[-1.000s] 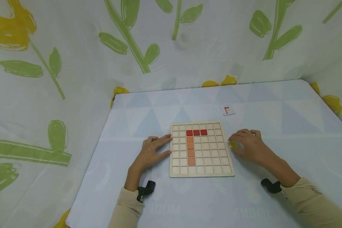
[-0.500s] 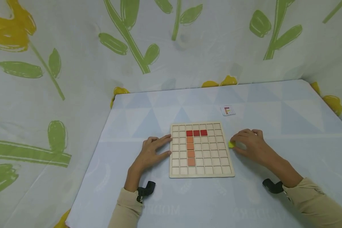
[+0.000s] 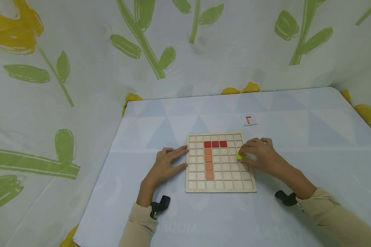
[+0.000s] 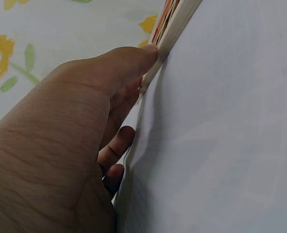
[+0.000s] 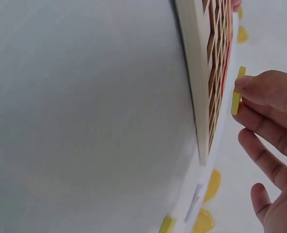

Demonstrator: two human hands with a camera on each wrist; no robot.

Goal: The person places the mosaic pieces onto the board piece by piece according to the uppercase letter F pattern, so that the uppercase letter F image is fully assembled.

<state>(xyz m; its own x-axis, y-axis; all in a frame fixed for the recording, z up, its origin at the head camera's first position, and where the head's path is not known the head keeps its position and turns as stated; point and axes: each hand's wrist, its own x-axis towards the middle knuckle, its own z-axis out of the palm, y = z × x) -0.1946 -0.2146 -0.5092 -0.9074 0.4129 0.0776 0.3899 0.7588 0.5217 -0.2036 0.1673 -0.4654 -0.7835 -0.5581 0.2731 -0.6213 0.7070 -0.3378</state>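
A wooden grid board (image 3: 224,185) lies on the table, with three red tiles (image 3: 215,144) in a row and several orange tiles (image 3: 209,166) in a column below the leftmost one. My right hand (image 3: 264,156) pinches a yellow square tile (image 3: 239,156) between thumb and forefinger, over the board's right side. In the right wrist view, that yellow tile (image 5: 242,73) stands on edge, apart from the board (image 5: 197,87). My left hand (image 3: 165,168) touches the board's left edge with fingertips and thumb; in the left wrist view the thumb (image 4: 141,60) rests on that edge.
A small pattern card (image 3: 249,119) lies on the table behind the board, to the right. Another yellow piece (image 5: 167,224) shows on the table in the right wrist view. A curtain with printed plants (image 3: 228,58) hangs behind the table.
My right hand has moved left with the yellow tile, from beside the board's right edge to over its right columns. The left hand stays at the left edge.
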